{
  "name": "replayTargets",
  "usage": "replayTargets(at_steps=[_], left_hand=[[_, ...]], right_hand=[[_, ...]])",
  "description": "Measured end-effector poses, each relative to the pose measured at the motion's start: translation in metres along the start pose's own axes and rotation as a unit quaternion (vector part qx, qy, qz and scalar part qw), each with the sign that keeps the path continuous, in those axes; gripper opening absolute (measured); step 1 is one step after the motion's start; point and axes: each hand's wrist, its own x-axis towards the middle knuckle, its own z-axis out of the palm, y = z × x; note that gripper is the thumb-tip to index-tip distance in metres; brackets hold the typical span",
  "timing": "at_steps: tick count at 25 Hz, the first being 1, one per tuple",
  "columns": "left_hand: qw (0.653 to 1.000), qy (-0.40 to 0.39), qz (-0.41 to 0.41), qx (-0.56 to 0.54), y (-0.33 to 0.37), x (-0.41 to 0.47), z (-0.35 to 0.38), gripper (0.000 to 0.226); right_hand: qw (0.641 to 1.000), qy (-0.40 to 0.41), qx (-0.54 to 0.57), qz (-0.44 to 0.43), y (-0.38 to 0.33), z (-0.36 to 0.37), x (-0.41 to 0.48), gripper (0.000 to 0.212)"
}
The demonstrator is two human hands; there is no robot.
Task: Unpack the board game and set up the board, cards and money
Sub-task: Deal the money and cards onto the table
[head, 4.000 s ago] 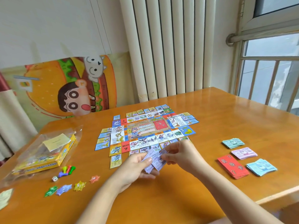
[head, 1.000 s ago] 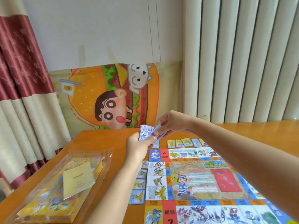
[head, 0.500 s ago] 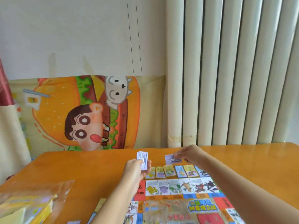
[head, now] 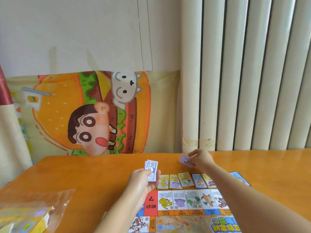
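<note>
The game board (head: 185, 209) lies flat on the orange table (head: 84, 174), filling the lower middle of the view. A row of several small property cards (head: 183, 181) lines its far edge. My left hand (head: 143, 182) grips a small stack of purple paper money (head: 151, 169), held upright above the board's far left corner. My right hand (head: 201, 159) reaches past the card row and pinches a single purple note (head: 184, 160) low over the table near the far edge.
The yellow game box (head: 25, 219) in its clear plastic bag (head: 55, 199) lies at the lower left. A cartoon burger cloth (head: 94, 113) hangs behind the table. A white ribbed radiator (head: 244, 81) stands at the back right.
My right hand has carried one purple note further from the stack toward the table's far edge. The view has shifted slightly. Four seconds ago both hands held the stack near the front.
</note>
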Motion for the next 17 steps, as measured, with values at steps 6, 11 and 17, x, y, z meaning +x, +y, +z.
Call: replayTargets(at_steps=[6, 11, 17], left_hand=[[1.000, 0.006, -0.001, 0.007, 0.002, 0.003, -0.006, 0.017], [1.000, 0.001, -0.002, 0.006, 0.001, 0.001, -0.004, 0.019], [1.000, 0.001, -0.005, 0.011, -0.001, 0.001, -0.003, 0.019]], right_hand=[[0.996, -0.016, 0.070, 0.042, -0.005, 0.006, 0.008, 0.017], [0.998, -0.003, -0.012, 0.058, -0.006, 0.008, 0.007, 0.016], [0.972, -0.001, -0.231, 0.041, -0.010, 0.010, -0.004, 0.041]])
